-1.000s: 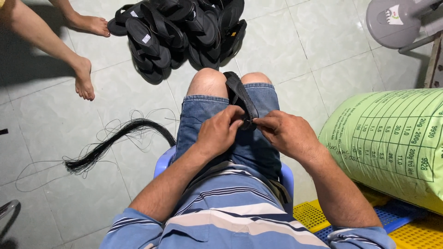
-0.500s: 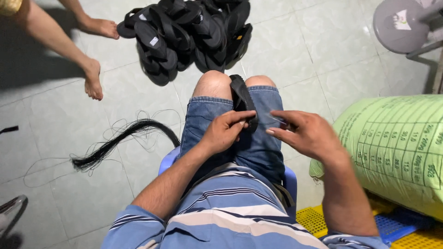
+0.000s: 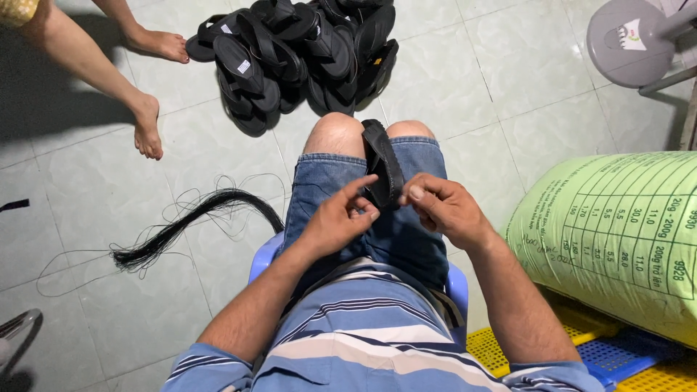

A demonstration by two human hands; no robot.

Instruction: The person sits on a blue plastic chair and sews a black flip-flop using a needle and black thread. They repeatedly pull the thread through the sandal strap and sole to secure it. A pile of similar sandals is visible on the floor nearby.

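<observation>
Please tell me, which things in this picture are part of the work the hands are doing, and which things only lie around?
In the work:
left hand and right hand, both at the black sandal wedged between the knees
bundle of black thread on the floor
pile of black sandals, probably

Lying about:
green sack
grey stool
yellow crate
another person's bare feet

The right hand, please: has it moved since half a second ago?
Yes. The right hand has drawn back in toward the black sandal wedged between the knees; before, it was held further out to the right of it.
</observation>
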